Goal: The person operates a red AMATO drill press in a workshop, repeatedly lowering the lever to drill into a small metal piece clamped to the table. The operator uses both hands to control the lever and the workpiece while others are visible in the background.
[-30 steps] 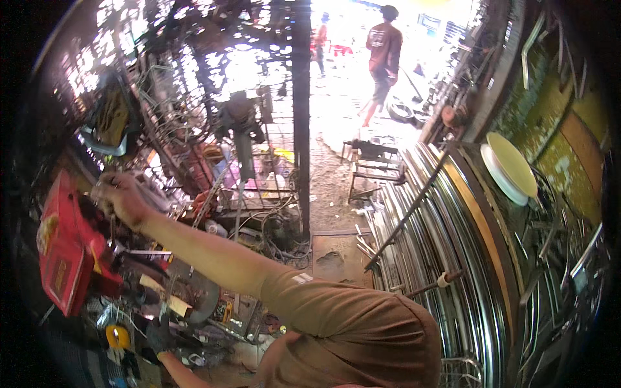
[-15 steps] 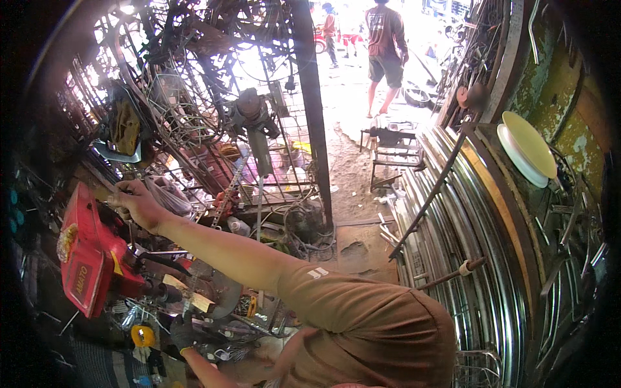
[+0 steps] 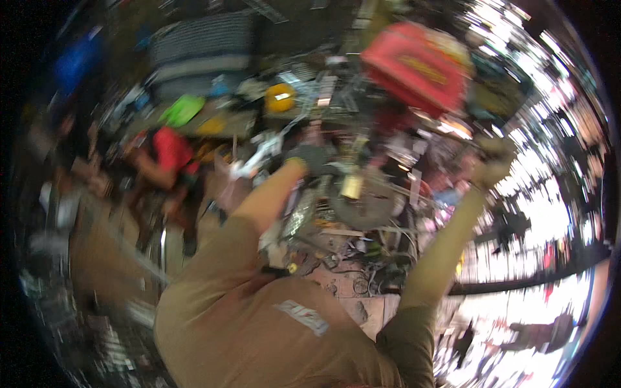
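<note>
The whole view is smeared by motion. A red-headed drill press (image 3: 411, 71) stands at the upper right of centre. My bare right hand (image 3: 495, 161) is stretched out to the right of it, with the fingers closed around the end of a thin lever that runs from the press. My left hand (image 3: 312, 160), in a dark glove with a yellow cuff, is lower and to the left, among metal pieces below the press head. Its fingers are too blurred to read. A small pale yellow block (image 3: 352, 187) lies just right of the glove.
A person in red (image 3: 173, 150) crouches at the left. A yellow roll (image 3: 279, 97) and a bright green piece (image 3: 182, 110) lie on the cluttered bench. Metal racks and a dark post (image 3: 530, 283) bound the bright right side, where another person (image 3: 543, 333) shows.
My view has swung sharply left, so the drill press and both hands now appear further right and higher. The crouching person has come into view. My right hand stays beside the press.
</note>
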`<control>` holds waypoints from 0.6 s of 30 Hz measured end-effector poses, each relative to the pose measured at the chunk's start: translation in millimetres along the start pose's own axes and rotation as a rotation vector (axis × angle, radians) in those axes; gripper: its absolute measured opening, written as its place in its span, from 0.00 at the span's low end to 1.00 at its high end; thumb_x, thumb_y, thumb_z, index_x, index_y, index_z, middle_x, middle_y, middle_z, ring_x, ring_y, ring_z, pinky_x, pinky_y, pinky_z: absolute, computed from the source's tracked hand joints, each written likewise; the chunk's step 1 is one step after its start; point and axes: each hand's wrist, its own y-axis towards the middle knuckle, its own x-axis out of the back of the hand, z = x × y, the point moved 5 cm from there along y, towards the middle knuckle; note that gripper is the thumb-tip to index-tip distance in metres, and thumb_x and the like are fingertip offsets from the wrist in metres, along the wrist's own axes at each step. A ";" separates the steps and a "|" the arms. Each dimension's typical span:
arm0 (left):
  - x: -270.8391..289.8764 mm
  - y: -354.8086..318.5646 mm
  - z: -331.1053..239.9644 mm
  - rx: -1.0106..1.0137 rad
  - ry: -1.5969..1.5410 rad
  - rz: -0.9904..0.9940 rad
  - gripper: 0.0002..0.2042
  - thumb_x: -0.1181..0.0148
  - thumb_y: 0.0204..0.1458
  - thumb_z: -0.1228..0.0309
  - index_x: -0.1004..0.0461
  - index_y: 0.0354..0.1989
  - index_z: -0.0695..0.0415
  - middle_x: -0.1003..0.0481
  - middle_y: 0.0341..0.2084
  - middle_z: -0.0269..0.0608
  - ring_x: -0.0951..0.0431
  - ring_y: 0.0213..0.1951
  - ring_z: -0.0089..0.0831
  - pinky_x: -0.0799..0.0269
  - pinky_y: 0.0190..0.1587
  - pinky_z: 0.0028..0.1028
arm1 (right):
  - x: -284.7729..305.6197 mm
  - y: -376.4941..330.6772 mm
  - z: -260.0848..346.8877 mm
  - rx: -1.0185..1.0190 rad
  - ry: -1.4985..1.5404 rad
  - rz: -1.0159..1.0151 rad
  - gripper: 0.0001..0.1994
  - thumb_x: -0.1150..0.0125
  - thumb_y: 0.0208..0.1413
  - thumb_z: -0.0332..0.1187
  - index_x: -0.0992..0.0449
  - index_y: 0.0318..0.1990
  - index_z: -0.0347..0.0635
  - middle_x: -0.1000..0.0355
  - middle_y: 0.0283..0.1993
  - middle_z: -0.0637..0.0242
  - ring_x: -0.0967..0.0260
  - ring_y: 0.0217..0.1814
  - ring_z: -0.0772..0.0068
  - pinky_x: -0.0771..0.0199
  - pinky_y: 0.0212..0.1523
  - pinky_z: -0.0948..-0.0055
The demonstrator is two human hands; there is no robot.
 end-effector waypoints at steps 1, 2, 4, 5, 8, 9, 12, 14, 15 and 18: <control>12.3 -5.0 -14.3 -0.190 -0.008 -0.239 0.35 0.50 0.47 0.34 0.22 0.46 0.54 0.22 0.41 0.52 0.22 0.44 0.51 0.28 0.48 0.46 | 1.8 4.5 0.1 -0.029 0.063 0.013 0.12 0.45 0.55 0.33 0.39 0.22 0.45 0.47 0.20 0.73 0.50 0.22 0.77 0.46 0.26 0.72; 11.9 -10.4 -16.5 -0.210 -0.064 -0.174 0.34 0.51 0.48 0.35 0.22 0.45 0.56 0.22 0.42 0.52 0.22 0.45 0.50 0.28 0.48 0.45 | 1.4 4.5 3.2 -0.033 0.131 0.018 0.13 0.46 0.55 0.33 0.40 0.21 0.46 0.49 0.20 0.73 0.51 0.23 0.77 0.46 0.27 0.72; 16.1 -19.9 -21.2 -0.214 -0.051 -0.156 0.34 0.54 0.50 0.35 0.21 0.45 0.55 0.23 0.45 0.49 0.23 0.48 0.48 0.29 0.52 0.43 | -5.8 6.0 7.5 -0.051 0.205 0.038 0.20 0.59 0.64 0.39 0.48 0.18 0.50 0.55 0.19 0.73 0.57 0.23 0.76 0.47 0.28 0.70; 18.7 -25.6 -20.6 -0.187 -0.044 -0.145 0.34 0.54 0.50 0.35 0.21 0.45 0.55 0.23 0.45 0.49 0.23 0.48 0.48 0.30 0.52 0.43 | -10.0 7.2 9.2 -0.086 0.236 -0.043 0.21 0.57 0.64 0.38 0.49 0.17 0.50 0.56 0.18 0.73 0.57 0.22 0.75 0.49 0.28 0.70; 30.1 -26.6 -21.9 -0.111 -0.033 -0.050 0.35 0.55 0.49 0.33 0.20 0.45 0.53 0.22 0.44 0.50 0.23 0.48 0.48 0.31 0.54 0.43 | -26.6 6.5 11.4 -0.097 0.320 0.032 0.21 0.56 0.65 0.39 0.51 0.19 0.53 0.59 0.17 0.75 0.62 0.21 0.78 0.55 0.28 0.70; 32.6 -33.2 -20.9 -0.080 -0.055 -0.043 0.35 0.54 0.49 0.33 0.20 0.45 0.53 0.22 0.44 0.51 0.23 0.48 0.48 0.31 0.54 0.43 | -29.9 1.6 15.7 -0.077 0.215 0.006 0.21 0.56 0.65 0.39 0.51 0.19 0.53 0.58 0.18 0.75 0.61 0.21 0.78 0.54 0.28 0.70; 32.3 -34.2 -23.3 -0.101 -0.145 -0.070 0.32 0.54 0.49 0.34 0.21 0.48 0.48 0.23 0.46 0.49 0.23 0.48 0.48 0.31 0.54 0.43 | -25.7 0.3 14.5 0.052 -0.103 -0.124 0.20 0.55 0.64 0.40 0.50 0.19 0.52 0.58 0.18 0.76 0.61 0.22 0.78 0.54 0.28 0.70; 28.6 -30.1 -24.5 -0.145 -0.126 -0.061 0.31 0.55 0.52 0.36 0.30 0.59 0.39 0.25 0.52 0.46 0.25 0.51 0.47 0.32 0.55 0.43 | -20.1 0.4 9.8 0.018 0.001 -0.159 0.19 0.54 0.63 0.40 0.49 0.19 0.51 0.58 0.18 0.76 0.61 0.22 0.78 0.55 0.28 0.70; 29.6 -28.2 -26.9 -0.174 -0.095 -0.091 0.32 0.56 0.52 0.35 0.32 0.61 0.37 0.26 0.52 0.47 0.25 0.52 0.47 0.33 0.56 0.42 | -18.2 3.0 5.6 -0.021 0.124 -0.149 0.19 0.54 0.62 0.40 0.48 0.20 0.51 0.58 0.18 0.77 0.61 0.22 0.78 0.55 0.28 0.71; 28.8 -21.9 -28.3 -0.166 -0.121 -0.065 0.32 0.56 0.52 0.34 0.32 0.61 0.37 0.26 0.53 0.48 0.25 0.51 0.48 0.32 0.56 0.41 | -27.9 5.4 10.0 -0.041 0.375 0.063 0.20 0.50 0.61 0.40 0.48 0.19 0.50 0.56 0.17 0.76 0.59 0.17 0.79 0.49 0.21 0.72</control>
